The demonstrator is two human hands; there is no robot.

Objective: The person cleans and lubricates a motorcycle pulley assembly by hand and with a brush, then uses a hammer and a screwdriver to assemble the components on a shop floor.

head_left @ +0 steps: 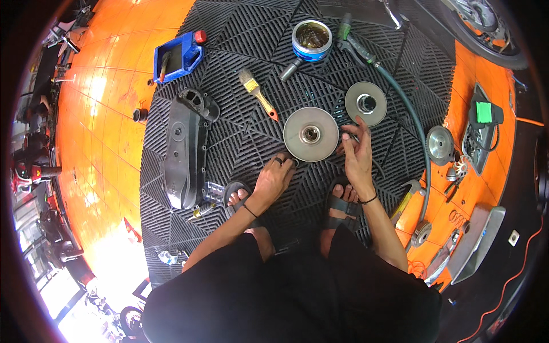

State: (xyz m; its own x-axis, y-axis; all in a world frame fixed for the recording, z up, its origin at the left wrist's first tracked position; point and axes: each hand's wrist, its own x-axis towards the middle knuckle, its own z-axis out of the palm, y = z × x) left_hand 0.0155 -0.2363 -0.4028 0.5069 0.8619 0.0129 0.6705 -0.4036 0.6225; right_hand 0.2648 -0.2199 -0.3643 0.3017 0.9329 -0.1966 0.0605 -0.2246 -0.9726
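Observation:
A round metal pulley disc (297, 147) with a hollow hub lies on the black ribbed mat in front of me. My left hand (273, 180) is at its lower left edge, fingers curled inward, a dark ring on one finger. Whatever those fingers hold, if anything, is too small to make out. Just right of the disc is my right hand (358, 154), its fingers apart and pointing away from me. Its index finger reaches toward the lower edge of a second, smaller metal disc (353, 103) with a raised hub.
A paintbrush (255, 91), an open tub of grease (311, 41), a blue tray (189, 60) and a black engine cover (187, 148) lie around. An air gun (355, 47) trails a hose (414, 120) down the right. A hammer (405, 200), gear (440, 145) and spring (457, 218) are farther right.

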